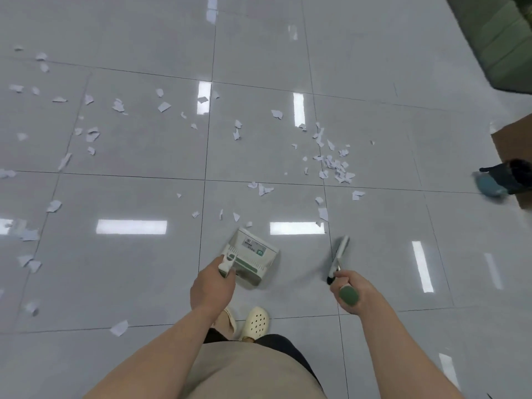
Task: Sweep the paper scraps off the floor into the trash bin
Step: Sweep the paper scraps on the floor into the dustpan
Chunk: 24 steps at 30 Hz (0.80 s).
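Observation:
White paper scraps lie scattered over the glossy grey tile floor, with a denser cluster [335, 167] ahead to the right and looser pieces [92, 133] to the left. My left hand [211, 286] grips the handle of a white and green dustpan [252, 256] held low over the floor. My right hand [349, 292] grips the green handle of a small brush [339, 253], whose head points forward and is blurred. No trash bin shows in this view.
A dark green piece of furniture [501, 38] fills the top right corner. At the right edge sit a brown cardboard sheet [515, 145] and a dark and blue object [503, 181]. My feet in cream clogs [256, 321] stand just behind the dustpan.

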Tool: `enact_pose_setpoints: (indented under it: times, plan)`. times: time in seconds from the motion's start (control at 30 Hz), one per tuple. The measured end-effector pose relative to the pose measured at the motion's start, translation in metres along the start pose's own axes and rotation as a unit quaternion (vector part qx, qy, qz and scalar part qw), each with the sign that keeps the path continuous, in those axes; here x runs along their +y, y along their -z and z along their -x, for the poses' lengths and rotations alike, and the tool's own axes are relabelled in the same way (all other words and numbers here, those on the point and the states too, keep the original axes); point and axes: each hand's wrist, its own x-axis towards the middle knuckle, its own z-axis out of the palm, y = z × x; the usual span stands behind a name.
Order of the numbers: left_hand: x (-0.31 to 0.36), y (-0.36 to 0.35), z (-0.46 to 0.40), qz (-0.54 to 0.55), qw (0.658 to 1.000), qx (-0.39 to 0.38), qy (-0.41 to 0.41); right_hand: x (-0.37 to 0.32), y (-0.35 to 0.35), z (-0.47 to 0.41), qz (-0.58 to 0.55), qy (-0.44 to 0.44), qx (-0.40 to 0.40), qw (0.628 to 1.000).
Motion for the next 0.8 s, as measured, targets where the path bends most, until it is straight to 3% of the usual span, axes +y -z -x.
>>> enact_pose_setpoints:
  times: [0.03,0.1,0.2,0.3,0.4,0.53,0.67,0.8]
  plan:
    - [-0.003,0.008,-0.004,0.001,1.000,0.003,0.003,0.005,-0.019,-0.001,0.114,0.002,0.024,0.993]
    - [-0.008,0.022,-0.009,0.011,1.000,0.007,0.010,0.026,-0.059,-0.003,0.330,0.018,0.062,0.942]
    - [-0.020,0.038,-0.016,0.043,0.998,0.023,0.034,0.050,-0.113,0.001,0.411,0.019,0.036,0.911]
    - [-0.033,0.051,-0.023,0.092,0.991,0.057,0.083,0.027,-0.147,0.012,0.372,-0.025,-0.037,0.927]
    - [-0.039,0.057,-0.028,0.149,0.977,0.081,0.126,-0.016,-0.159,0.025,0.210,-0.115,-0.151,0.959]
    - [-0.030,0.055,-0.034,0.198,0.960,0.116,0.161,-0.037,-0.172,0.049,0.142,-0.139,-0.266,0.943]
    - [-0.012,0.047,-0.038,0.219,0.949,0.139,0.179,-0.045,-0.175,0.069,0.131,-0.131,-0.289,0.939]
    - [0.013,0.029,-0.040,0.209,0.951,0.143,0.179,-0.079,-0.142,0.093,0.108,-0.065,-0.251,0.960]
